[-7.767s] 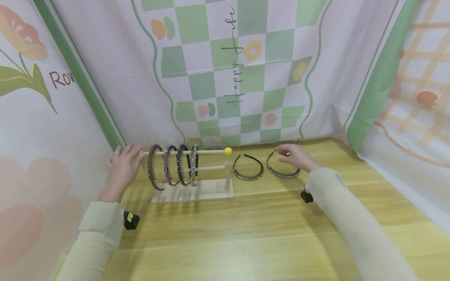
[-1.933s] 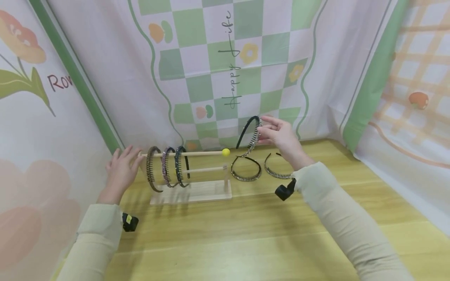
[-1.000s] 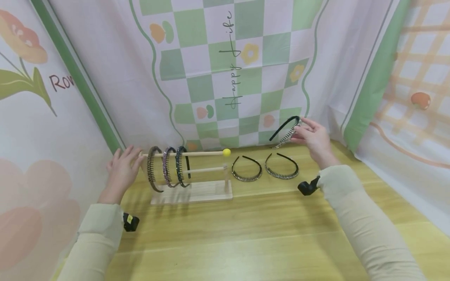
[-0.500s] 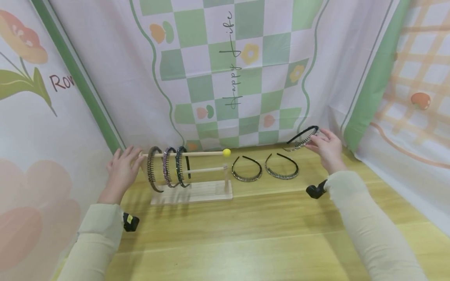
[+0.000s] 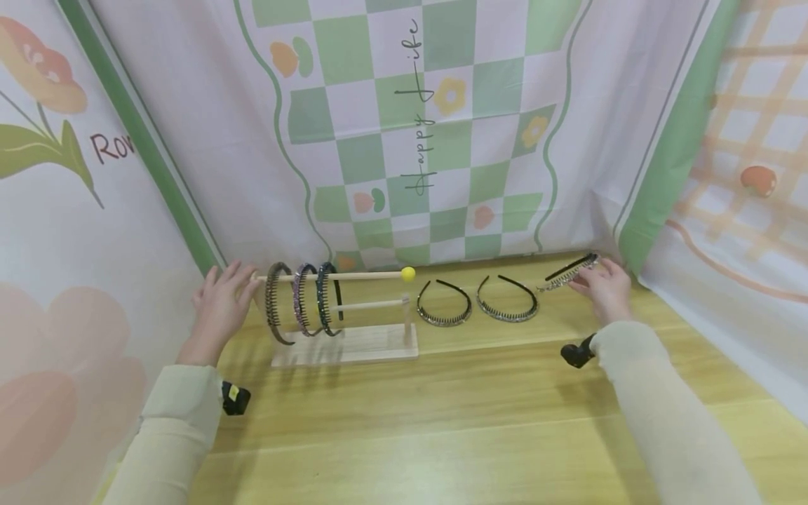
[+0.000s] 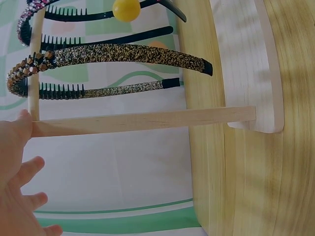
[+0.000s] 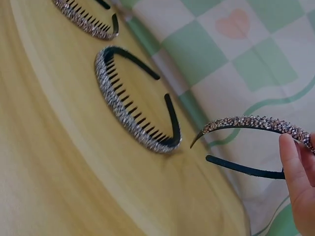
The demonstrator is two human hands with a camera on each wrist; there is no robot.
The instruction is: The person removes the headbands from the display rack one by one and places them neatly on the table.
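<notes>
At the right rear of the table, my right hand (image 5: pixel 607 289) pinches a silver-sparkled headband (image 5: pixel 568 273) with black comb teeth. It is tilted, its ends pointing left; the right wrist view shows its glittery band (image 7: pixel 251 122) near the fingers. My left hand (image 5: pixel 221 298) touches the left end of a wooden headband stand (image 5: pixel 344 345), its fingers spread and fairly straight. On the stand's upper rod hang a brown-gold headband (image 5: pixel 273 301), a purple one (image 5: pixel 299 301) and a dark one (image 5: pixel 322 301). Two more headbands lie flat: one (image 5: pixel 445 321) near the stand, another (image 5: pixel 508 317) beside it.
A yellow ball (image 5: pixel 408 274) caps the upper rod's right end. The stand also has a lower rod (image 5: pixel 372 305). Printed curtains (image 5: pixel 442 140) rise behind and on both sides of the wooden table (image 5: pixel 404 428).
The silver-sparkled headband, earlier on the upper rod, has come off it. My right hand has carried it rightward and lowered it toward the table. My left hand stays at the stand.
</notes>
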